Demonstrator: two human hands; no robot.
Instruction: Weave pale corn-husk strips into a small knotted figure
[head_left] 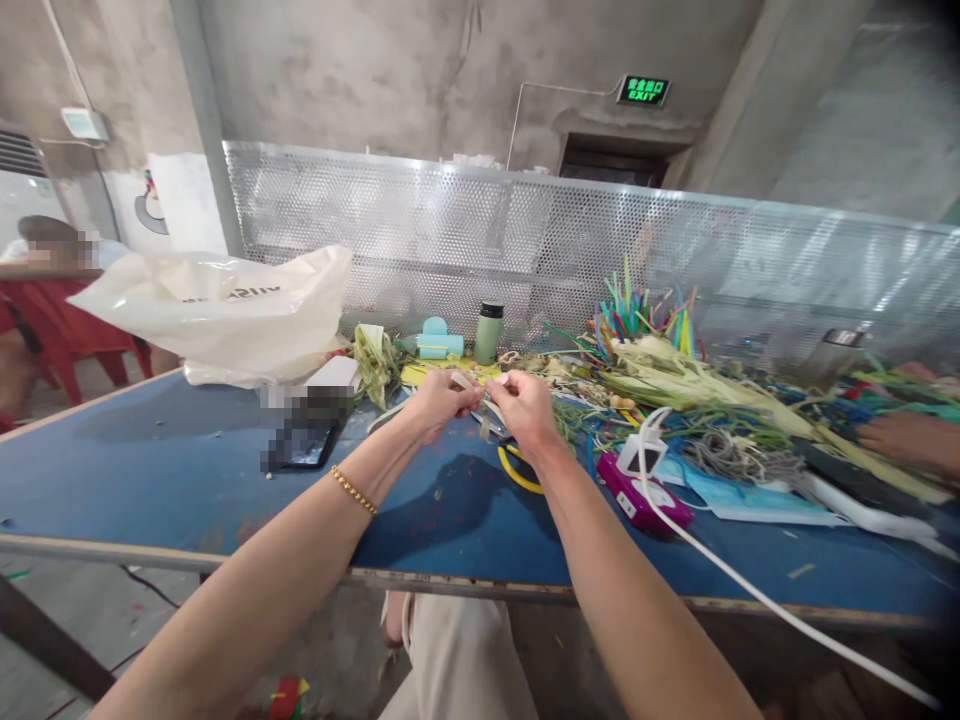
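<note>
My left hand (442, 405) and my right hand (527, 408) meet over the middle of the table, fingertips pinched close together. Between them is a thin pale strip (463, 381), which looks like dried husk; its end sticks up from my left fingers. The left wrist wears a gold bead bracelet. Just below the right hand lies a yellow curved handle (519, 474), the rest of it partly hidden by the hand. Behind my hands spreads a heap of husk scraps and cords (570, 375).
A large white plastic bag (232, 310) and a phone (309, 442) are at left. A green bottle (489, 332) stands behind. At right are a purple power block (646, 497) with a white cable, long husks (675, 375), colored stems (637, 315) and another person's hand (907, 440).
</note>
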